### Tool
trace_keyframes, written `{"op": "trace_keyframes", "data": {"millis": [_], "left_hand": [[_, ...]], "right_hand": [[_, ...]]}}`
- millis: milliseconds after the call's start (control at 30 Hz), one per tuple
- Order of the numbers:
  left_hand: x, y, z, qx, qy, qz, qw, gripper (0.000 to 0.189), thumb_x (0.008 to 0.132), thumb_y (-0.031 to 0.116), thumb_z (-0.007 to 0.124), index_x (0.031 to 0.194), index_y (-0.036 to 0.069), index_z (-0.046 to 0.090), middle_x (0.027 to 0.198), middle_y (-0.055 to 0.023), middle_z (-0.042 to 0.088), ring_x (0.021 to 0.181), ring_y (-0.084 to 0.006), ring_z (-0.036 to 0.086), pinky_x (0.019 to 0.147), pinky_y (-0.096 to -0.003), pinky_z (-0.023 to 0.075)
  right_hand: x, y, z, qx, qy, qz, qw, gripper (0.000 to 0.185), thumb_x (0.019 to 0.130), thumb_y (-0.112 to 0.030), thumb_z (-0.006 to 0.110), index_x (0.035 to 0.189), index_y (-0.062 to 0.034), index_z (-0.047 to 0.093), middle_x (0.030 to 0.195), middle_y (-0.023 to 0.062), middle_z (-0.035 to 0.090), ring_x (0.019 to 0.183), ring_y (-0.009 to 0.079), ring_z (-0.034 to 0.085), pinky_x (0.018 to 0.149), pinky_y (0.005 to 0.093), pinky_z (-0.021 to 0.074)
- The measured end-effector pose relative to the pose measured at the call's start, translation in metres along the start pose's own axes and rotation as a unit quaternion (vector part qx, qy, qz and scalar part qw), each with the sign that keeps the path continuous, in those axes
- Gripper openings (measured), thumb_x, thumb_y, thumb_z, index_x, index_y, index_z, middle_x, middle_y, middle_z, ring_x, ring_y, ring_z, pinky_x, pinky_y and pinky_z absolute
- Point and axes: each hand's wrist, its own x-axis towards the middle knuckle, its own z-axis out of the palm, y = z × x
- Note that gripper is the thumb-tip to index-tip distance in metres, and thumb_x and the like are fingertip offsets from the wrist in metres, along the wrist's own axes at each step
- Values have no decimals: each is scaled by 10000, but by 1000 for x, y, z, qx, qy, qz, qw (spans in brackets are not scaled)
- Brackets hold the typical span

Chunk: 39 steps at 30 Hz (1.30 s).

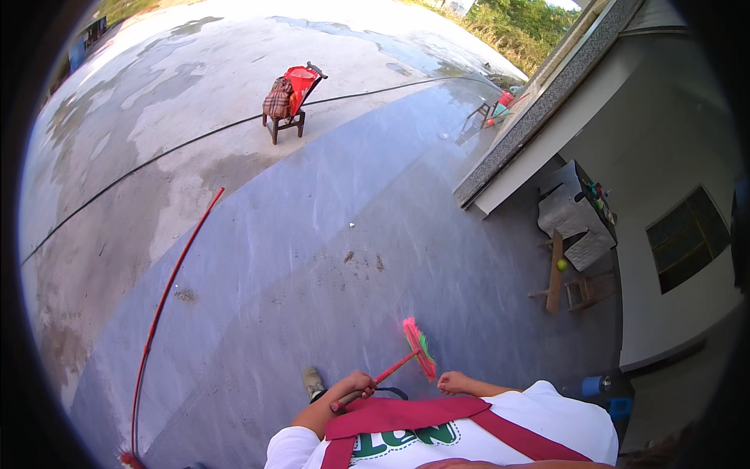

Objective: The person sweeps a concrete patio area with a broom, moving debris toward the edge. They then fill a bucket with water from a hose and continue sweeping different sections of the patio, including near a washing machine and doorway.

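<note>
A push broom (420,350) with pink and green bristles lies ahead of the body, its red handle running back to my left hand (362,384). The fingers of that hand are closed round the handle near its end. My right hand (451,382) is loosely curled beside the broom head, apart from it; I see nothing in it, though its palm is hidden. Small patches of dirt (379,262) and a small white scrap (352,225) lie on the smooth grey floor beyond the broom. My left shoe (313,381) shows beside the left forearm.
A long red pole (153,328) lies at left. A dark hose (176,145) crosses the concrete, passing a wooden stool (285,124) bearing a plaid bag and red item. Right are a wall edge (527,126), a covered table (565,214), a wooden bench (554,272) and a blue stool (619,407).
</note>
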Motion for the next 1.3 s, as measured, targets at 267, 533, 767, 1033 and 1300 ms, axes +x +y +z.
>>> {"op": "trace_keyframes", "data": {"millis": [267,533,767,1033,1300], "left_hand": [[-100,66,-160,238,106,-74,963,100,795,34,611,862,-35,585,536,-61,481,387,-115,440,337,-274,353],[-273,156,-205,309,252,-31,916,104,799,36,596,781,-63,571,564,-100,534,398,-167,517,337,-321,433],[-301,112,-117,265,368,-18,891,339,769,-14,511,1103,-52,554,637,-101,536,433,-169,524,353,-322,461],[-236,-96,-8,167,460,-13,872,408,753,126,557,1158,102,601,756,-163,643,652,-300,625,576,-407,490],[-212,-219,98,93,501,-18,860,262,729,164,563,955,71,660,890,-189,650,866,-354,618,723,-449,479]], "right_hand": [[13,-6,45,273,-33,33,961,180,890,-198,570,967,-40,607,857,78,662,746,150,639,613,282,529],[23,-74,15,313,-37,26,949,216,916,-202,531,1035,-30,582,945,102,647,805,178,641,672,299,538],[54,-21,6,333,-8,57,941,192,904,-191,543,988,-27,598,880,100,658,742,191,652,610,303,534],[164,24,-56,212,-62,17,975,223,888,-200,559,896,14,622,824,134,654,720,213,646,643,323,528],[231,-65,-142,259,-19,-50,964,271,891,-216,526,1000,26,578,936,168,630,799,262,637,702,366,530]]}}
